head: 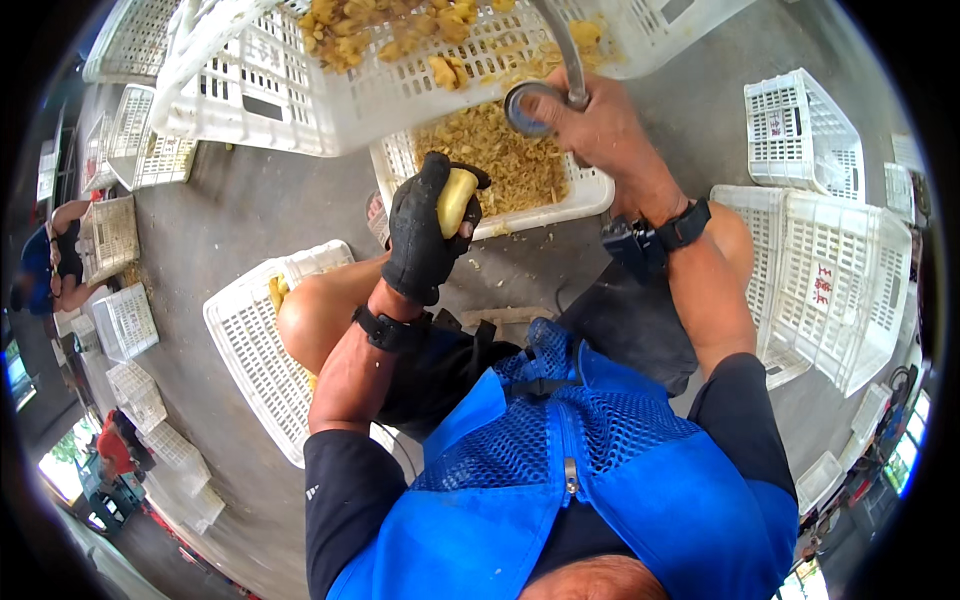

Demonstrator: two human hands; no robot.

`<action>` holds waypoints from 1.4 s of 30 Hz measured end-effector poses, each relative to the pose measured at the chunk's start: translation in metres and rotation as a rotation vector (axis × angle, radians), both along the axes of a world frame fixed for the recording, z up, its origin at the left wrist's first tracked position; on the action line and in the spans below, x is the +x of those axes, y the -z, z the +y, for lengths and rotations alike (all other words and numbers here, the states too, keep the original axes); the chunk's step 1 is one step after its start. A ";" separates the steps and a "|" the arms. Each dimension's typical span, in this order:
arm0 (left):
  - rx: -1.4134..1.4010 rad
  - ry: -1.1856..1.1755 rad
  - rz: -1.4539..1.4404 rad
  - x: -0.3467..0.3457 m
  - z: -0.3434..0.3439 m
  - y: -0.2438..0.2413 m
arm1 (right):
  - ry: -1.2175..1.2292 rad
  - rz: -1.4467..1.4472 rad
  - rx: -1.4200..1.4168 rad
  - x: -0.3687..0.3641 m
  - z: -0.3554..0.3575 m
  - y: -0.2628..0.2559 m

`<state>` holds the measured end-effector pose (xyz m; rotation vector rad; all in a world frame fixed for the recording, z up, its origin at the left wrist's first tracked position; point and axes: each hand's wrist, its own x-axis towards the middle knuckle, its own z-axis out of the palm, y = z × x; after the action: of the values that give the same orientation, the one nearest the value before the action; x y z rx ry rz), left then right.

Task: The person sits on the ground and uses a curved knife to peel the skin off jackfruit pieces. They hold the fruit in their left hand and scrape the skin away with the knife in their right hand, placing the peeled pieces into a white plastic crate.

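In a black glove, my left hand grips a smooth, pale yellow piece, probably peeled ginger root. The piece stands upright between thumb and fingers. My bare right hand is closed around a tool with a round, ring-shaped head, which looks like a rotary trimming knife. A grey hose or cable runs up from it. The tool head is apart from the yellow piece, up and to its right. Beneath both hands lies a shallow white plastic crate full of yellow-brown peelings.
A tilted white crate with knobbly yellow roots overhangs the peelings. Another white basket stands by my left knee, partly covered. Stacked crates stand at right. Further left, a person sits beside a crate.
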<state>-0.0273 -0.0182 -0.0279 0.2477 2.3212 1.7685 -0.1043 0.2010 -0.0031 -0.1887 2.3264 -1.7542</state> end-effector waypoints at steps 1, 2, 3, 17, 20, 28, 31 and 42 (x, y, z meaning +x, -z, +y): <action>-0.064 0.000 0.129 -0.001 0.000 0.002 | -0.010 -0.015 -0.074 0.009 -0.006 -0.006; -0.128 0.001 0.257 -0.003 0.000 0.005 | -0.050 -0.007 -0.142 0.016 -0.014 -0.002; -0.197 0.004 0.383 -0.003 0.000 0.006 | -0.127 0.010 -0.163 0.023 -0.021 -0.001; -0.074 0.003 0.357 -0.004 0.005 0.001 | -0.047 0.058 -0.064 0.010 -0.002 -0.007; -0.188 -0.039 0.423 -0.005 0.001 0.007 | -0.218 0.062 -0.178 0.027 -0.019 -0.005; -0.450 0.105 0.603 -0.010 -0.001 0.005 | -0.043 0.120 -0.023 0.009 -0.018 0.020; -0.168 0.097 0.222 -0.004 -0.001 -0.014 | 0.082 -0.001 0.025 -0.001 0.003 0.001; -0.380 -0.063 0.487 0.004 -0.004 0.012 | -0.275 0.155 -0.106 0.032 -0.033 0.007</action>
<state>-0.0229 -0.0226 -0.0396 0.5996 2.9726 1.3595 -0.0727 0.1678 -0.0098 -0.6506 2.1807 -1.7776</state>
